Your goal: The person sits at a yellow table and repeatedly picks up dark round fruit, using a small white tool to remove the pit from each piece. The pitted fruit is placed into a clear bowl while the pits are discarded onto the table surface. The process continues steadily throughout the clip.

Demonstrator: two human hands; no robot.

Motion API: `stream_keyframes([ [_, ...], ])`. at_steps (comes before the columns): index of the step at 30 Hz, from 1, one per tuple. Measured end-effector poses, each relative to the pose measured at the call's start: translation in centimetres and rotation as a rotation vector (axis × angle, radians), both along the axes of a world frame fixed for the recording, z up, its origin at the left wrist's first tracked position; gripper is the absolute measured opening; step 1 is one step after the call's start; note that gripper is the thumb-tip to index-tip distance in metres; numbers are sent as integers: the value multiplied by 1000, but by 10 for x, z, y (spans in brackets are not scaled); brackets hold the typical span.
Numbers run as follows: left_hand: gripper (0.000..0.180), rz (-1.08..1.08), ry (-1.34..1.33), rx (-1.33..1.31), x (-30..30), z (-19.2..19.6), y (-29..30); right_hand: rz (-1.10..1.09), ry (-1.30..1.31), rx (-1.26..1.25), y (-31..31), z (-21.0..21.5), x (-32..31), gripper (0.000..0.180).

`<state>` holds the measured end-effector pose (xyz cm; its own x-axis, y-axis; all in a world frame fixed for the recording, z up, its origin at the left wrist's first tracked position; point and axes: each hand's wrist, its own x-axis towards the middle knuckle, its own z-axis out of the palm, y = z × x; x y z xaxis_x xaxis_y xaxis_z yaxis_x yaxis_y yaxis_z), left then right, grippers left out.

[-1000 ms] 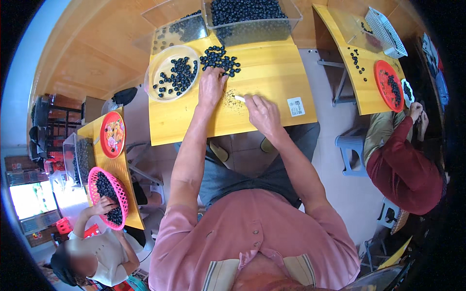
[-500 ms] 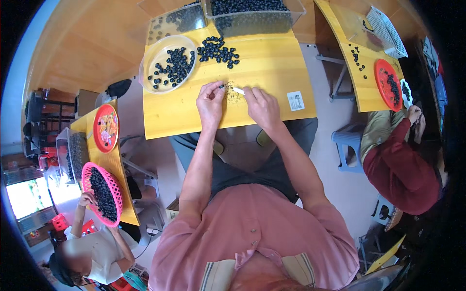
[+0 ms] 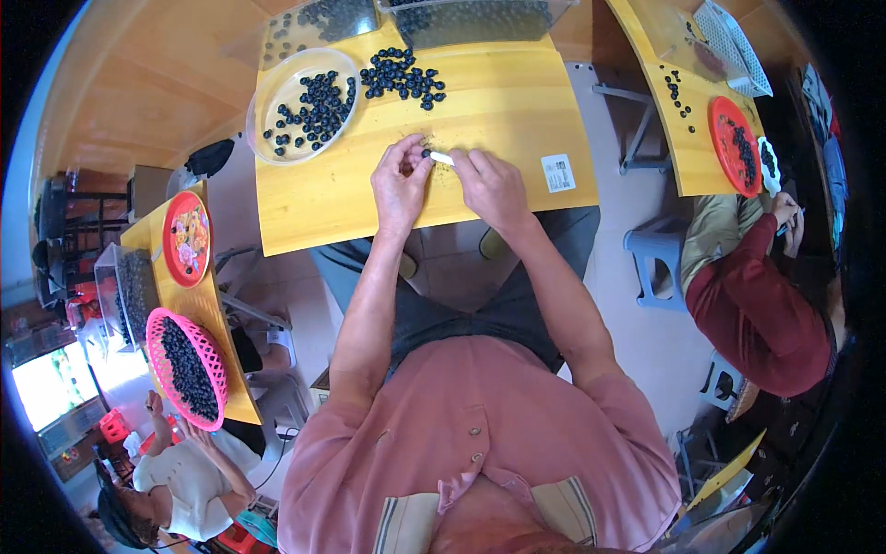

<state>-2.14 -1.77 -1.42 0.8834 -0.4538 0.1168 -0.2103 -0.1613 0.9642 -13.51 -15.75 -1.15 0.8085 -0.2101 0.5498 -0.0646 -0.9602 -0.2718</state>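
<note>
Left hand [image 3: 400,185]: fingers pinched round a small dark round berry [image 3: 425,154] at their tips.
Right hand [image 3: 491,185]: fingers closed on a short white blade-like tool [image 3: 442,159], its tip touching the berry.
Beyond the fingertips: loose pile of dark berries [image 3: 402,76]; bare board lay between.
Left of the fingers: clear round plastic bowl [image 3: 263,92] of berries, well apart.
Yellow wooden tabletop [image 3: 498,92]: its near edge ran under both wrists; open surface to the right.
</note>
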Motion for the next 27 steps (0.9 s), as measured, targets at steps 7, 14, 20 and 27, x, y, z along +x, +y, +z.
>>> stream_keyframes([
  [7,46,-2,-5,22,0,2,0,-4,35,-12,1,3,0,27],
  [14,48,-23,1,67,-1,8,1,-15,42,6,1,4,0,27],
  [20,50,-18,62,-10,-3,8,2,-78,58,16,-1,-2,3,27],
  [27,48,0,82,-54,-3,7,0,13,-5,-22,-1,2,-1,27],
])
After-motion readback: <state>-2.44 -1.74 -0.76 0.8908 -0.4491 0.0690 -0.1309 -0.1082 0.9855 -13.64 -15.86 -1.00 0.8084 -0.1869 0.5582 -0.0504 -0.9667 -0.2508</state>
